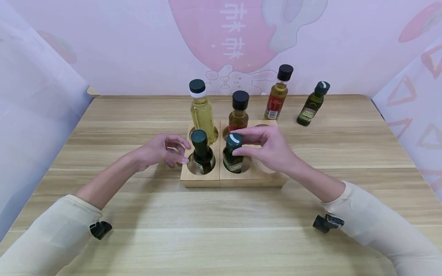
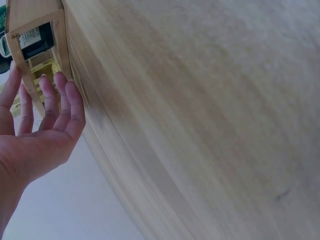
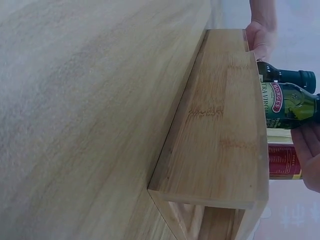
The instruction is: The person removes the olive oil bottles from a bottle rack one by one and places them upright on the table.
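Note:
My right hand (image 1: 267, 147) pinches the cap of a small dark green Borges bottle (image 1: 233, 158), thumb on the near side and fingers on the far side. That bottle's lower part sits within a front hole of the wooden rack (image 1: 251, 183). At the rack's left end, my left hand (image 1: 161, 150) has loosely bent fingers with nothing in them, fingertips right at the side panel. Beside them, a dark green-capped bottle (image 1: 203, 155) stands in the front left hole. Behind it is a tall bottle of pale yellow oil (image 1: 203, 115), and next to that a black-capped bottle (image 1: 239, 118).
Behind the rack's right end stands a red-labelled bottle (image 1: 276, 100) with a black cap. Farther right is another small green bottle (image 1: 310, 106). The wooden table (image 1: 221, 237) meets a printed curtain (image 1: 131, 50) along its back edge.

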Demonstrator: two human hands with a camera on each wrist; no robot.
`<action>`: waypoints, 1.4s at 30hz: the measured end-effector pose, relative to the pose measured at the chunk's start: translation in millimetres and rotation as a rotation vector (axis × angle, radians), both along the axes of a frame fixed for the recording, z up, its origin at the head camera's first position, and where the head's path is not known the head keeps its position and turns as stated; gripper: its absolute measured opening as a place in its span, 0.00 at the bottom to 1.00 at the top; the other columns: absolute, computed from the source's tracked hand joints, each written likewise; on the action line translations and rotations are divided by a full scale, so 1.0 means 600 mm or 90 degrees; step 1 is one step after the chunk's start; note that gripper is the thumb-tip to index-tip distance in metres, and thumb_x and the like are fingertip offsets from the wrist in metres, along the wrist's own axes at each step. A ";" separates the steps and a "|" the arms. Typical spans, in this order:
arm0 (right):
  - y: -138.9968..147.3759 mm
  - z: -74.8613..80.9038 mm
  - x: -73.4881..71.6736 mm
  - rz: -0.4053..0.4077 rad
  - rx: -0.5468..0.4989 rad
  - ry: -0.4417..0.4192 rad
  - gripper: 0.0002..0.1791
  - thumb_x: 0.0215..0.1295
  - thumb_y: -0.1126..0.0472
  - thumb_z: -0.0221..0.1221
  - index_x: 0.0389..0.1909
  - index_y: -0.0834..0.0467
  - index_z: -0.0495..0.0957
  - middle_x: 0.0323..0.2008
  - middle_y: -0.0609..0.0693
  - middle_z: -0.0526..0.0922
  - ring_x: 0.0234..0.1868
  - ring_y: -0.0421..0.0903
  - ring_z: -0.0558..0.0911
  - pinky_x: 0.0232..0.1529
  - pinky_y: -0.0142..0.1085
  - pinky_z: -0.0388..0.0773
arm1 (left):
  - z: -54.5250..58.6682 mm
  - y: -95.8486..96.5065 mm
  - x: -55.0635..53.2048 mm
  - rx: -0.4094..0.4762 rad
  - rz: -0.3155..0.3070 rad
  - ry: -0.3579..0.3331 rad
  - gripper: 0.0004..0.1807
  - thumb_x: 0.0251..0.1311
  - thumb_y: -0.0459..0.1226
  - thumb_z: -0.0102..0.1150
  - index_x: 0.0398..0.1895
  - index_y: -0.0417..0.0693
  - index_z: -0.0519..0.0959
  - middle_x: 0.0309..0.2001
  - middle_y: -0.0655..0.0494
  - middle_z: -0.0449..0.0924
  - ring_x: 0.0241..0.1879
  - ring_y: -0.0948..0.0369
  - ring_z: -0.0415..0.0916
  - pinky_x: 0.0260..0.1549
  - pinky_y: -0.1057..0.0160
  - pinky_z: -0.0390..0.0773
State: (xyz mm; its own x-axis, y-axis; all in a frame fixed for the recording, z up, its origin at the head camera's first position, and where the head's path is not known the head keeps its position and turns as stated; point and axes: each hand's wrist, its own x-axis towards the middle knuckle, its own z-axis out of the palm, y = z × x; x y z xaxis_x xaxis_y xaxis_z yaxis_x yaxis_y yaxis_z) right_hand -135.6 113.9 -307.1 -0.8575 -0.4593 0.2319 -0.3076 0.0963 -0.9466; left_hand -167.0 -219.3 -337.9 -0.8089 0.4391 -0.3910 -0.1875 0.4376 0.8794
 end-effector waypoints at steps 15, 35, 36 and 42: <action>0.002 0.000 0.000 0.013 -0.027 -0.009 0.21 0.57 0.81 0.69 0.53 0.75 0.82 0.45 0.66 0.88 0.45 0.46 0.90 0.47 0.41 0.86 | -0.003 0.001 -0.001 -0.005 0.003 -0.003 0.24 0.57 0.31 0.75 0.54 0.37 0.76 0.41 0.50 0.78 0.39 0.54 0.80 0.38 0.54 0.84; 0.012 0.009 0.000 -0.040 -0.075 0.016 0.22 0.53 0.83 0.69 0.51 0.76 0.81 0.47 0.67 0.86 0.44 0.44 0.90 0.46 0.40 0.87 | -0.002 -0.001 0.001 -0.003 0.001 0.000 0.24 0.57 0.31 0.75 0.55 0.37 0.76 0.40 0.51 0.77 0.39 0.52 0.81 0.39 0.54 0.84; 0.012 0.010 0.000 -0.044 -0.078 0.019 0.22 0.52 0.84 0.69 0.51 0.77 0.81 0.47 0.67 0.86 0.43 0.43 0.90 0.45 0.40 0.87 | -0.002 -0.001 0.001 -0.005 0.001 0.001 0.24 0.57 0.31 0.75 0.55 0.37 0.76 0.41 0.51 0.77 0.39 0.53 0.80 0.39 0.54 0.84; 0.018 0.016 -0.002 -0.054 -0.118 0.027 0.23 0.49 0.88 0.67 0.49 0.80 0.79 0.44 0.67 0.86 0.40 0.43 0.91 0.41 0.39 0.87 | -0.003 -0.001 -0.001 -0.002 0.002 0.003 0.23 0.57 0.30 0.75 0.54 0.37 0.76 0.40 0.51 0.77 0.38 0.52 0.81 0.37 0.55 0.84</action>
